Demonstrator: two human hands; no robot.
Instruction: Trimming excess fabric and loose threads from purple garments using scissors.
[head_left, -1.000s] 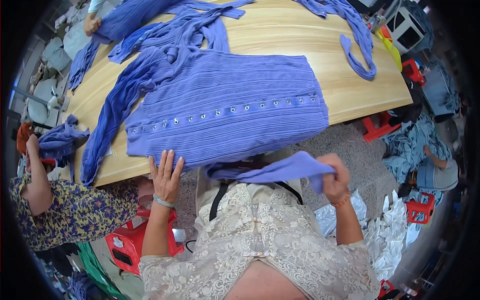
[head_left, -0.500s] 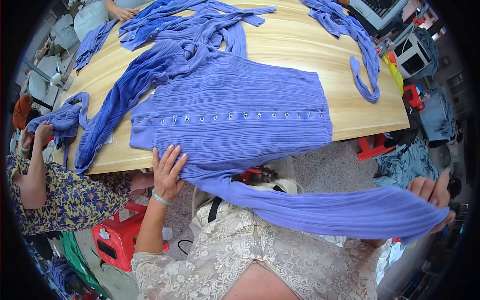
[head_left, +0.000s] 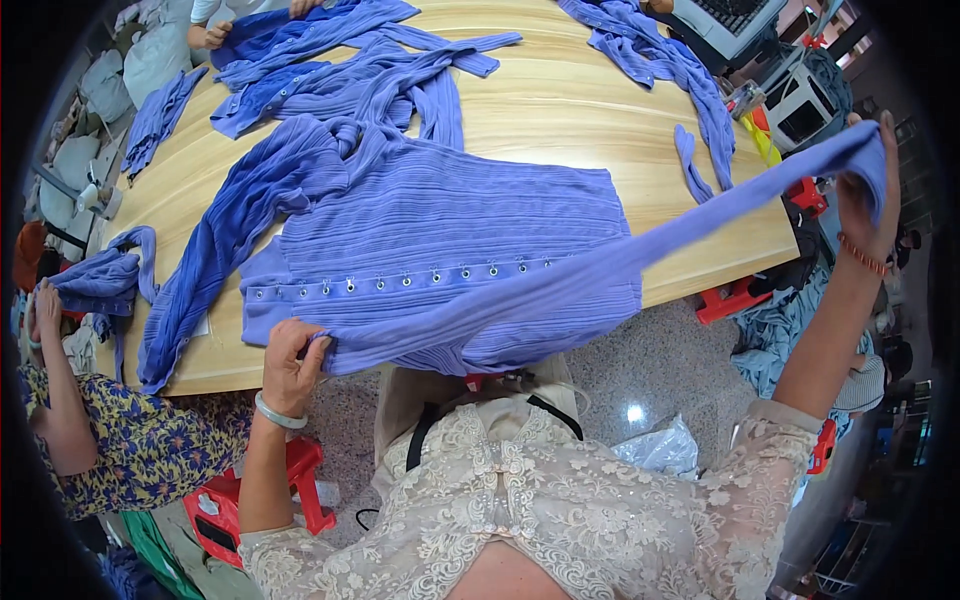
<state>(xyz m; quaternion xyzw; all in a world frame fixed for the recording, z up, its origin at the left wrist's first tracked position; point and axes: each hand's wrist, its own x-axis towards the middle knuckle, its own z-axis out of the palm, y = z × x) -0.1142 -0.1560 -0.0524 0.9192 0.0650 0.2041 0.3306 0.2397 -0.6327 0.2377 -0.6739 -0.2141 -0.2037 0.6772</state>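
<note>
- Your left hand (head_left: 292, 362) sits nearest you, at about seven o'clock from the garment's middle, its fingers pinching the near hem of the periwinkle-blue ribbed knit top (head_left: 440, 255) right at the table edge.
- That top lies flat on the pale wooden table (head_left: 560, 110), its row of small metal eyelets (head_left: 400, 283) running left to right just beyond your left hand.
- A long blue ribbed strip (head_left: 640, 245) belonging to the top stretches from near your left hand out toward two o'clock, lifted off the table.
- Your right hand (head_left: 868, 190) is raised high at two o'clock, fingers closed around the far end of the strip, arm nearly full stretch.
- The risk, as I judge it: pull harder with the right hand and the whole top may slide off the near edge, since only a pinch anchors it. The taut knit could also stretch out of shape or snag at the eyelets.
- At nine o'clock another person's hand (head_left: 40, 310) holds a bunched blue piece (head_left: 95, 280), near the top's trailing sleeve (head_left: 215, 250); the two could tangle.
- Farther off, at twelve o'clock, more blue knit pieces (head_left: 340, 60) lie heaped, and one narrow blue piece (head_left: 660, 70) trails at one o'clock; your swinging strip could drag it.
- A red plastic stool (head_left: 745, 297) stands below the table's right edge.
</note>
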